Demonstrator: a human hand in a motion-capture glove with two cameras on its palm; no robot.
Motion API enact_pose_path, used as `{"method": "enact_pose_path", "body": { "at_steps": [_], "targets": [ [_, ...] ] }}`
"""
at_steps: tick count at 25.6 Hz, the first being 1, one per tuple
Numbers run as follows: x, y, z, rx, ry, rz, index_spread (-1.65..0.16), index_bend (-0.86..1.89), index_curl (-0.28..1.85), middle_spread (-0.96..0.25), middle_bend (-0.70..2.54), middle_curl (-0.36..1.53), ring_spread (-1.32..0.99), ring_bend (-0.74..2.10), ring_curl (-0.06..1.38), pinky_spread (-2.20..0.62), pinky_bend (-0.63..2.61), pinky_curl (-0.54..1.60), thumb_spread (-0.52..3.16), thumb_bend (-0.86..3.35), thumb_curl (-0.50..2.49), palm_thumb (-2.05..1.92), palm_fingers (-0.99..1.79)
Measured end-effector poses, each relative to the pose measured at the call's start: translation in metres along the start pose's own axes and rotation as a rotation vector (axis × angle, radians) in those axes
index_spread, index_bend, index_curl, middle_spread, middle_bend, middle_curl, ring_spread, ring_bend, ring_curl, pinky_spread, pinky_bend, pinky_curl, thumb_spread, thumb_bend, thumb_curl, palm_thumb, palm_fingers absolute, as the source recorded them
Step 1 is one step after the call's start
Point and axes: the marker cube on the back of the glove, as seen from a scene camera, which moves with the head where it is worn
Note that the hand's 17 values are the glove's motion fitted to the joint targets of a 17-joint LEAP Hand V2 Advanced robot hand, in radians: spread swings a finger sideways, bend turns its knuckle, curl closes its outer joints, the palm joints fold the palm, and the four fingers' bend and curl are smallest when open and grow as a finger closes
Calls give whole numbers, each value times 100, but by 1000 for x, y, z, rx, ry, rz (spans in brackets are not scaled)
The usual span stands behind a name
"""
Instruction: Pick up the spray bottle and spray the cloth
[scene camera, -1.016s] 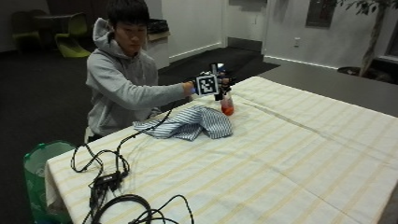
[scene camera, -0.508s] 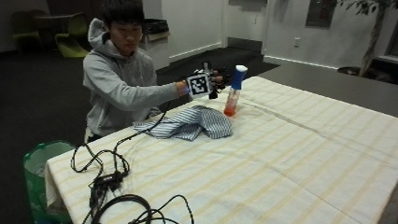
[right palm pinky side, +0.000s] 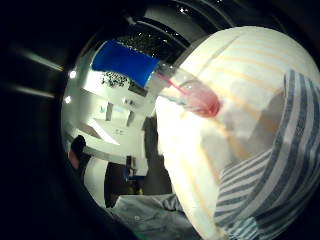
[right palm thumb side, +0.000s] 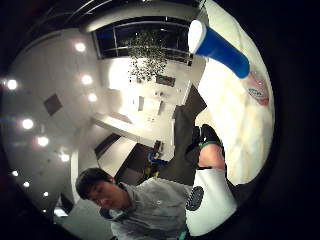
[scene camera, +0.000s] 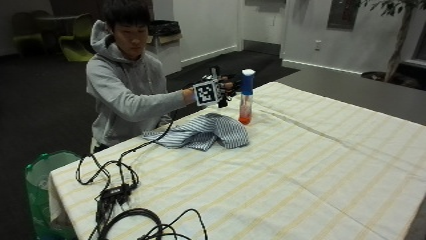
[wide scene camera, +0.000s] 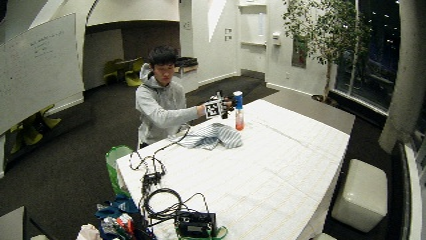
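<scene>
The spray bottle (scene camera: 245, 96) stands upright on the table (scene camera: 333, 165), near the far edge on the person's side of the yellow-striped tablecloth. It has a blue cap on top, a clear body and a little reddish liquid at the bottom. In the little finger side palm view the same bottle (right palm pinky side: 159, 79) lies across the picture with its red-tinted base set on the cloth-covered table, and in the thumb side palm view its blue cap (right palm thumb side: 218, 48) sits close to the palm.

The gloved right hand (scene camera: 225, 90) is raised just beside the bottle, level with its upper half. Whether the fingers touch the bottle cannot be told from the outside view, and the pictures do not show whether the hand is spread or closed.

The cloth (scene camera: 201, 132), blue and white striped, lies crumpled on the table just in front of the bottle and under the outstretched forearm. Its stripes (right palm pinky side: 280, 170) fill one side of the little finger side palm view.

The person (scene camera: 130, 85), in a grey hooded top, sits at the table's end, facing the bottle. Black cables (scene camera: 116, 192) run from the glove across the near corner of the table. A green bin (scene camera: 40, 172) stands on the floor beside that corner.
</scene>
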Motion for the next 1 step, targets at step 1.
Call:
{"method": "enact_pose_path", "body": {
  "at_steps": [1],
  "targets": [
    [0,-1,-1,12,-1,-1,-39,11,19,4,23,37,-3,43,37,18,56,40,62,-3,61,99,11]
  ]
}}
